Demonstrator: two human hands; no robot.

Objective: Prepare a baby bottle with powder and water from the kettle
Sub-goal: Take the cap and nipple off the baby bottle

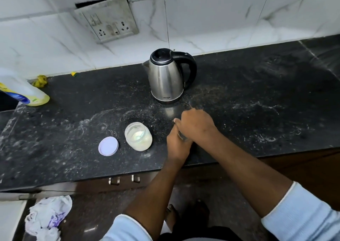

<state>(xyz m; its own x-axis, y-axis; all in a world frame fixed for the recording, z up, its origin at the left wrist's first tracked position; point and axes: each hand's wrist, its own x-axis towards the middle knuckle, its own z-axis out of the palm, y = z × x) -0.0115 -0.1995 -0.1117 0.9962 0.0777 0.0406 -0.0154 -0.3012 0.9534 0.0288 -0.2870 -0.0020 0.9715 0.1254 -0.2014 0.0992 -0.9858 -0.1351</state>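
A baby bottle [182, 135] stands on the black counter [257, 102], almost wholly hidden by my two hands. My left hand [177, 145] grips its body from the near side. My right hand [196, 124] is curled over its top. To the left stands an open jar of white powder [138, 138] with a small scoop inside. Its lilac lid [108, 146] lies flat beside it. A steel kettle [166, 77] with a black lid and handle stands behind, lid down.
A yellow-tinted plastic bottle [24, 90] leans at the far left. A socket panel [108, 20] sits on the tiled wall. Drawer handles [125, 179] show under the counter's front edge. Crumpled cloth [47, 217] lies on the floor at lower left.
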